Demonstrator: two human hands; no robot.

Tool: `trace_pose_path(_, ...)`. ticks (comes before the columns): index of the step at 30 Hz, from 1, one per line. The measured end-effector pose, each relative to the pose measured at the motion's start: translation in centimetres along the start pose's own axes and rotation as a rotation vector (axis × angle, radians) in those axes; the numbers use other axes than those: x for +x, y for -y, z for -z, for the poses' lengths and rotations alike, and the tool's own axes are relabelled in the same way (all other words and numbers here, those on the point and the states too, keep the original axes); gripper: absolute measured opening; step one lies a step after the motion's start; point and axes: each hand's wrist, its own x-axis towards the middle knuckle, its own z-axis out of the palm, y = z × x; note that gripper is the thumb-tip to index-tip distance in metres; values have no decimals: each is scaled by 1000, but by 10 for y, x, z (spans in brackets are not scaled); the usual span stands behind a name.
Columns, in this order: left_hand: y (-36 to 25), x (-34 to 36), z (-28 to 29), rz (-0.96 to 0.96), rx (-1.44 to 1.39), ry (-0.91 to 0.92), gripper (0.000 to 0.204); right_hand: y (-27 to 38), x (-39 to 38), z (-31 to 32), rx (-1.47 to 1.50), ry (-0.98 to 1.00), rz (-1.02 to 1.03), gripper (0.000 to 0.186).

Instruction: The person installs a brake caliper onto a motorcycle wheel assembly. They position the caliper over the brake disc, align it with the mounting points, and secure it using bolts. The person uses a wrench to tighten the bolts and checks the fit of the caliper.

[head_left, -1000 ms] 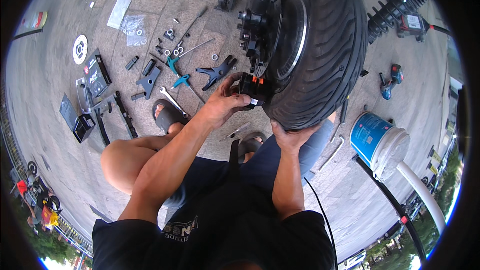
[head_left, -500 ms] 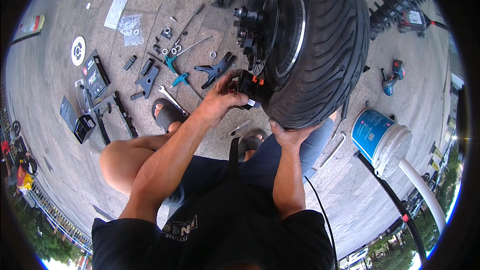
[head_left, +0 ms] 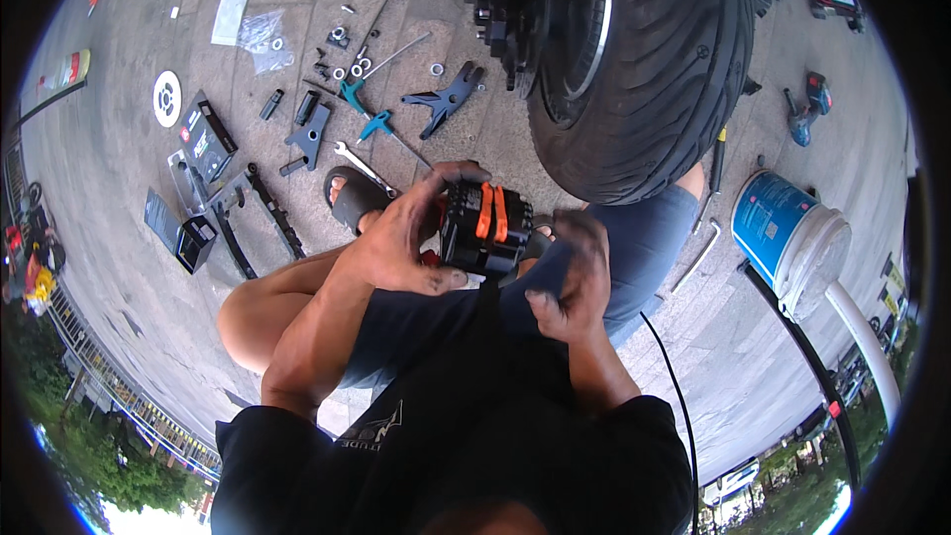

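Observation:
In front of my lap, my left hand (head_left: 411, 243) grips a chunky black part with two orange strips (head_left: 487, 223). Its fingers curl over the top, and the thumb lies along the lower edge. My right hand (head_left: 580, 282) is just right of the part, its thumb and fingers spread and holding nothing; the fingertips are smudged dark. Beyond both hands stands a wheel with a black treaded tyre (head_left: 659, 79). Dark metal fittings (head_left: 495, 0) sit at its hub on the left.
Left of the wheel lie dark brackets (head_left: 446, 99), teal-handled hex keys (head_left: 376, 126), a wrench (head_left: 365, 168), boxes (head_left: 206, 139) and a white disc (head_left: 168, 99). On the right are a blue-and-white bucket (head_left: 778, 228), a power drill (head_left: 807, 109) and a bent metal bar (head_left: 696, 256).
My right hand has left the tyre's underside and come beside the part. My left hand has brought the black part away from the wheel, nearer to me, turning its orange strips upward.

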Motion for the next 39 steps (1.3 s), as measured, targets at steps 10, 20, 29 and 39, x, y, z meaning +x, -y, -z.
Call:
trace_pose_path(10, 14, -15, -22, -315, 236, 4, 88, 5, 36, -24, 298, 99, -117, 71)
trace_pose_path(20, 9, -12, -18, -16, 12, 31, 92, 7, 58, -31, 495, 174, -284, 58)
trace_pose_path(29, -8, -12, -29, 2, 11, -64, 89, -15, 62, -46, 728, 71, 67, 69)
trace_pose_path(39, -22, -11, -31, -277, 385, 5, 90, -1, 66, -42, 795, 70, 217, 65)
